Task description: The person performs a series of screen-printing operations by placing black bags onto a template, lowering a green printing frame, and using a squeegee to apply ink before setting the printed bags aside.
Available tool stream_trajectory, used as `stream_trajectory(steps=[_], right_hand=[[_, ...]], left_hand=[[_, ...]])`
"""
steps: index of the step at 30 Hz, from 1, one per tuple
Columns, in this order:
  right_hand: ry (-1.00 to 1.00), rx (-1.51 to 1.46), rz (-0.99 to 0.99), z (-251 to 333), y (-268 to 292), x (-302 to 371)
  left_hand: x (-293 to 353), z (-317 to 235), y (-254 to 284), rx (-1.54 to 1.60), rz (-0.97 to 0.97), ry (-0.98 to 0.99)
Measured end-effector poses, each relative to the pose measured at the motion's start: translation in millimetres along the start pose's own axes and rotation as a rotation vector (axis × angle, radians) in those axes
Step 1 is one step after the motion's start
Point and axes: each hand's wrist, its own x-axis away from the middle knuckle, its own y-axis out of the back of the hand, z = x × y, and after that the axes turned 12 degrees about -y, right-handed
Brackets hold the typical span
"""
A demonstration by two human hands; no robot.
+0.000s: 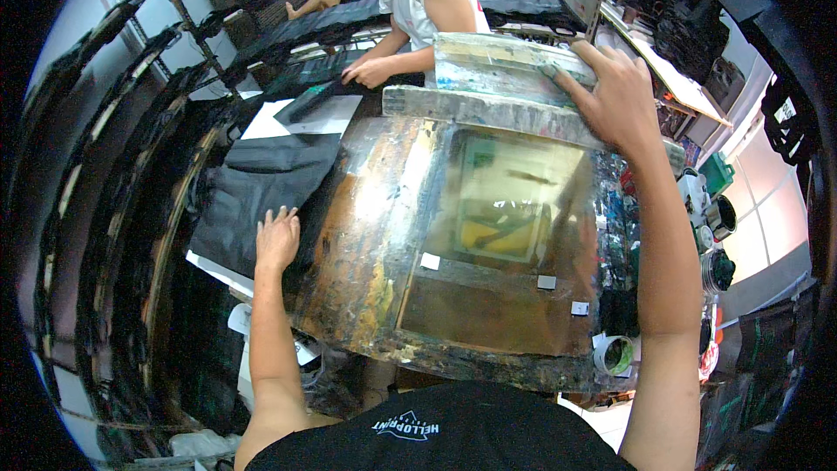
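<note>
My left hand [278, 237] lies with fingers spread on a sheet of black cloth [270, 170], on the left of the worktable. White sheets [305, 113] show beneath the cloth's far end and along its near edge. At the far right, my right hand [615, 100] is closed over the end of a paint-stained board-like frame piece [497, 65], its thumb on the near face. A thick stained bar [479, 112] runs just below that piece. Nearer me is a see-through panel [514, 296] with a pale yellow-green rectangle [501, 201] showing in it.
A co-worker [427, 0] across the table has both hands at the cloth's far end. Racks [113, 201] laden with dark cloth line the left side. A cup with green inside [613, 354] stands at the near right corner; cans [720, 216] stand along the right.
</note>
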Motion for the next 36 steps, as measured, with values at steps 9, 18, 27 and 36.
stream_trajectory(steps=[9,18,27,36], right_hand=[[0.002,0.021,0.014,-12.2,-5.0,-1.6],[-0.068,0.05,0.186,-1.5,13.5,-7.9],[-0.084,0.028,0.373,-3.6,28.4,-17.9],[-0.062,0.047,0.362,-4.5,16.4,-25.7]], left_hand=[[-41.8,-234.3,-1.7,0.084,0.273,-0.557],[-43.8,-439.8,-75.5,0.547,0.113,-0.67],[-1.4,-346.6,-93.3,0.194,0.059,-0.817],[-58.9,-412.2,-121.5,0.201,-0.045,-0.888]])
